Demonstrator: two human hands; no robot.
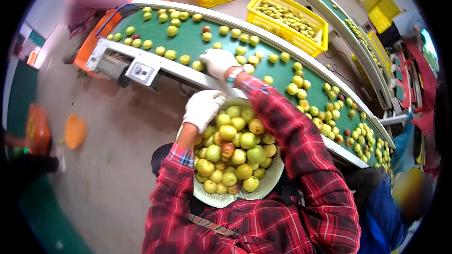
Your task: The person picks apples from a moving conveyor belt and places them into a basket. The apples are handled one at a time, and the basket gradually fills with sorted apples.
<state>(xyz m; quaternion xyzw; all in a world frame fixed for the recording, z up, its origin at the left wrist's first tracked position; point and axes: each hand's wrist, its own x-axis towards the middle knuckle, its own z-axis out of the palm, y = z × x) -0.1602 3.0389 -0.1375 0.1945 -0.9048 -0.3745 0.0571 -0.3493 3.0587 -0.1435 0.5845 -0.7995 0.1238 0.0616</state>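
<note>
A pale plastic basket (233,200) full of round yellow-green fruits (238,139), a few of them reddish brown, stands at my lap. My left hand (204,109), in a white glove, lies at its far left rim with the fingers bent; whether they grip the rim or a fruit is hidden. Beyond the basket, my gloved right hand (218,62) reaches over the green conveyor belt (192,46). Its fingers curl downward close to a single fruit (198,65) near the belt's edge. I cannot see whether anything is inside that hand.
Loose fruits (300,81) lie along the belt, denser to the right. A motor (112,68) and a control box (142,72) sit under the near rail. Behind stands a yellow crate (287,30) of fruit. A co-worker in blue (376,211) is at the right. An orange basket (75,131) lies left.
</note>
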